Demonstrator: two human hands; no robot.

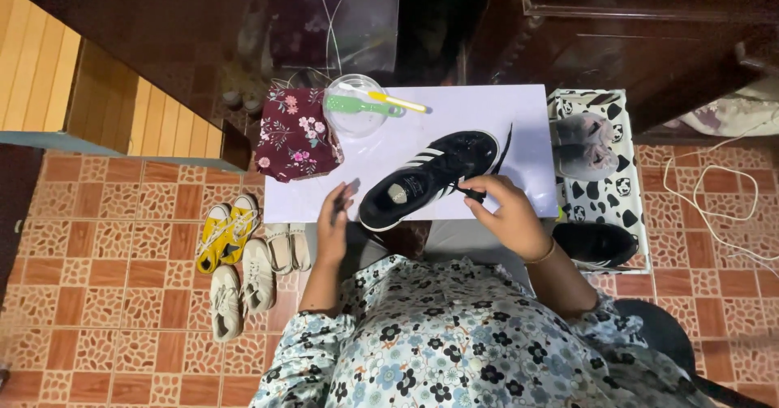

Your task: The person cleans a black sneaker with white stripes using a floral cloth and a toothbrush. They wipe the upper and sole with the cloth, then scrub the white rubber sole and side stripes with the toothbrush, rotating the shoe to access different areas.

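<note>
Near edge of the table, a small white-topped one:

- Left hand: rests at the near edge, left of the shoe. Fingers appear drawn together, perhaps around a small dark item; whether anything is truly held cannot be told.
- Right hand: at the near right part of the top, fingers pinched closed on the black lace beside the shoe's eyelets.
- Black sneaker: white side stripes, white sole rim; lies diagonally across the middle of the top, heel toward the near edge, toe toward the far right. Judged light, with a soft flexible upper and a stiffer sole; the lace is limp and thin, likely to slip unless pinched near its tip. Best hold for the shoe itself looks to be the heel collar or the sole edge.

Far edge of the table:

- Floral maroon cloth: far left corner, overhanging the left side.
- Clear plastic bowl: just right of the cloth, with a green brush and a yellow-handled brush across it.

Off the table:

- Cow-print box: right side, holding grey footwear; a second black sneaker at its near end.
- Yellow sneakers and pale shoes: tiled floor, left.
</note>
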